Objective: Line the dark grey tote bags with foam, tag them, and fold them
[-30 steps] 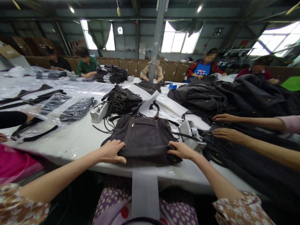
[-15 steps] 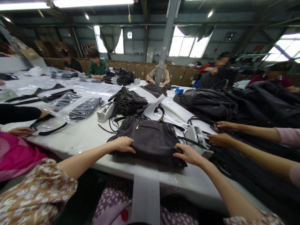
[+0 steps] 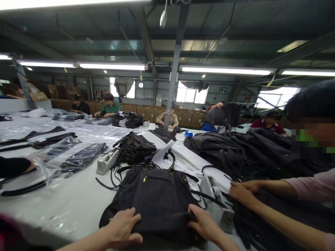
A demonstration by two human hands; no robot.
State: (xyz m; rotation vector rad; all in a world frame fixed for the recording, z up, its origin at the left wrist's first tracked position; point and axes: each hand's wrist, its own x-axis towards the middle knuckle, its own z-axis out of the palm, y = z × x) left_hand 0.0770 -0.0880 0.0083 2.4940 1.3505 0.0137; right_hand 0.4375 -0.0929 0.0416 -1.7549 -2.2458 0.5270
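A dark grey handbag (image 3: 157, 198) lies flat in front of me, with a zipped pocket, a gold pull and handles pointing away. At its near left part, my left hand (image 3: 124, 223) is closed on the fabric, thumb low and fingers on top. My right hand (image 3: 204, 221) grips the near right edge. A white paper strip (image 3: 162, 153) stands up by the handle. The bag's nearest edge is partly hidden in shadow at the bottom of the view.
Tape dispensers stand left (image 3: 106, 162) and right (image 3: 214, 204) of the bag. A co-worker's hands (image 3: 243, 191) hold dark straps at the right, beside a large heap of dark bags (image 3: 248, 150). Plastic-wrapped bags (image 3: 83, 157) lie left. A post (image 3: 172, 83) rises beyond.
My view has tilted up, so bag and hands sit lower. The bag's near part looks less folded up, with more of its front showing. The co-worker at the right has leaned into view.
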